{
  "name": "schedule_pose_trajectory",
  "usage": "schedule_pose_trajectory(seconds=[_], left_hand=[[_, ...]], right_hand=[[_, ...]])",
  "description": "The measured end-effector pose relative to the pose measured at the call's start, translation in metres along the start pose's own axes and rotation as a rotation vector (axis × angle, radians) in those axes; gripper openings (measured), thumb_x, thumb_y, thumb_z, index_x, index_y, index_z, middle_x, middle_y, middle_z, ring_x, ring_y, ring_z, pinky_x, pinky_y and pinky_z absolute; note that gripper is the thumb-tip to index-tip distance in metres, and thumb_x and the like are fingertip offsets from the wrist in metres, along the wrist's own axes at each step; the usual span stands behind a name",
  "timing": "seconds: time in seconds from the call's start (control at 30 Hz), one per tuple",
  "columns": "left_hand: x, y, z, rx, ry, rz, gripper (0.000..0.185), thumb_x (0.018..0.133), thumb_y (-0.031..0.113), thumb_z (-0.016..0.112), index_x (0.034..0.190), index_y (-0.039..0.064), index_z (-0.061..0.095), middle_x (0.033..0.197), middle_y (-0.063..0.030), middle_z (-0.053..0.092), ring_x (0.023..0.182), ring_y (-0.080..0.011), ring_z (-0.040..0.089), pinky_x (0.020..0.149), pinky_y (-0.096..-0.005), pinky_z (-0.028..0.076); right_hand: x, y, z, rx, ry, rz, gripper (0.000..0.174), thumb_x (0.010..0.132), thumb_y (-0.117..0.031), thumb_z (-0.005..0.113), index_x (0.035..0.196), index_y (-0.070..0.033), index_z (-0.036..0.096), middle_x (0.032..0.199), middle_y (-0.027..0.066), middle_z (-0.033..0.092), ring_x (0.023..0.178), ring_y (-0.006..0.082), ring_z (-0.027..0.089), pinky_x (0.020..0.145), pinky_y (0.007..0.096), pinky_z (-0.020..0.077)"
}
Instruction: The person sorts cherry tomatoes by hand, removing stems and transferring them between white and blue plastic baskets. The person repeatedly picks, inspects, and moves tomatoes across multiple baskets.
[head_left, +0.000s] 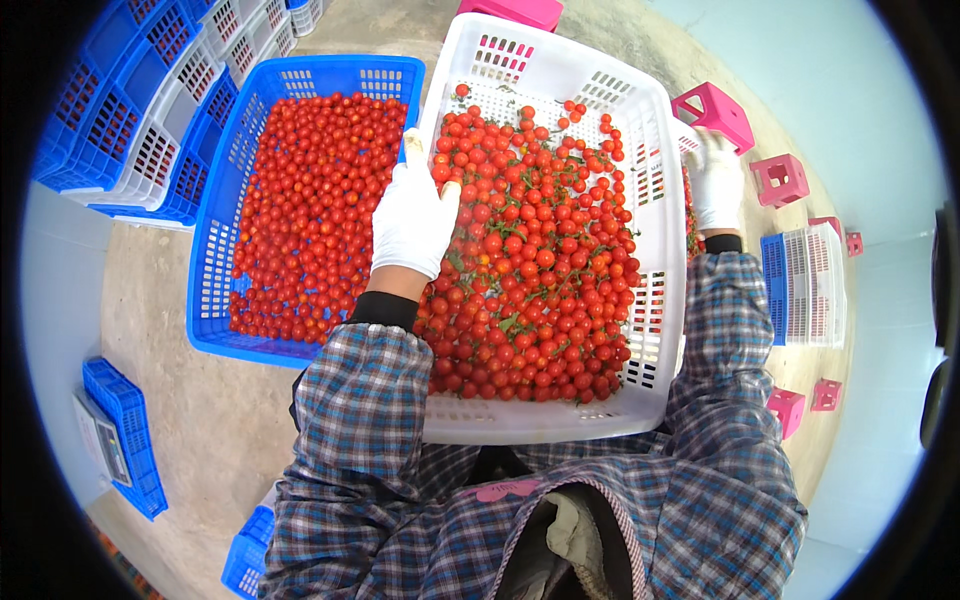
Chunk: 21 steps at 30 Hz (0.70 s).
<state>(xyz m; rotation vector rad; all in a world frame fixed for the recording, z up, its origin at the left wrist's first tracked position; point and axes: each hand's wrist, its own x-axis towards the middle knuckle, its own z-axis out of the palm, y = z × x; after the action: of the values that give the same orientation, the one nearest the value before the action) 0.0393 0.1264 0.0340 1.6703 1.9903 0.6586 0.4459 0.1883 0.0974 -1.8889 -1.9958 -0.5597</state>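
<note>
A white plastic crate (645, 247) in front of me holds red cherry tomatoes (544, 259), some on green stems with bits of leaf. My left hand (412, 217), in a white glove with stained fingertips, grips this crate's left rim, its thumb on the inner side. Close by on the left, a blue plastic crate (206, 247) holds loose red cherry tomatoes (319, 202) without stems. My right hand (718, 180), also gloved in white, is beyond the white crate's right side, by another white crate (686, 135) with tomatoes. Its fingers are blurred and partly hidden.
Stacked blue and white crates (150, 142) with red contents stand at the upper left. Pink plastic stools (716, 116) line the right side, near nested crates (806, 289). A scale (105, 442) stands beside a blue crate (135, 442) at the lower left.
</note>
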Motion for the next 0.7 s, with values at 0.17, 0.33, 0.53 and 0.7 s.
schedule_pose_trajectory(seconds=[0.17, 0.33, 0.53, 0.7], left_hand=[[-0.001, 0.001, -0.001, -0.004, 0.012, 0.009, 0.087, 0.092, 0.036, 0.067, 0.159, 0.007, 0.020, 0.125, -0.0291, 0.058, 0.108, -0.0441, 0.064, 0.092, -0.0506, 0.052], [0.000, -0.001, 0.000, -0.022, 0.011, 0.009, 0.088, 0.091, 0.036, 0.067, 0.160, 0.007, 0.020, 0.128, -0.0291, 0.058, 0.108, -0.0438, 0.064, 0.092, -0.0505, 0.053], [-0.001, -0.001, 0.001, -0.014, 0.015, 0.014, 0.089, 0.092, 0.035, 0.067, 0.160, 0.006, 0.019, 0.130, -0.0289, 0.057, 0.108, -0.0445, 0.064, 0.092, -0.0505, 0.053], [-0.001, 0.000, 0.000, -0.015, 0.014, 0.015, 0.089, 0.091, 0.036, 0.067, 0.160, 0.006, 0.019, 0.129, -0.0289, 0.057, 0.108, -0.0443, 0.064, 0.091, -0.0498, 0.053]], right_hand=[[-0.039, -0.101, 0.064, 0.626, -0.379, -0.231, 0.028, 0.093, -0.022, 0.066, 0.116, -0.007, 0.071, 0.108, 0.0147, 0.071, 0.106, 0.0320, 0.067, 0.096, 0.0403, 0.0513], [-0.066, -0.155, 0.108, 0.456, -0.391, -0.557, 0.043, 0.090, -0.035, 0.069, 0.126, -0.012, 0.065, 0.134, 0.0117, 0.059, 0.120, 0.0304, 0.058, 0.098, 0.0430, 0.0487], [-0.043, -0.109, 0.142, 0.240, -0.286, -0.356, 0.023, 0.092, -0.023, 0.063, 0.113, -0.019, 0.072, 0.129, 0.0080, 0.062, 0.122, 0.0264, 0.058, 0.099, 0.0431, 0.0469], [-0.016, -0.097, 0.136, 0.568, -0.470, 0.136, 0.025, 0.094, -0.019, 0.066, 0.116, -0.009, 0.073, 0.115, 0.0146, 0.071, 0.106, 0.0300, 0.068, 0.095, 0.0361, 0.0523]])
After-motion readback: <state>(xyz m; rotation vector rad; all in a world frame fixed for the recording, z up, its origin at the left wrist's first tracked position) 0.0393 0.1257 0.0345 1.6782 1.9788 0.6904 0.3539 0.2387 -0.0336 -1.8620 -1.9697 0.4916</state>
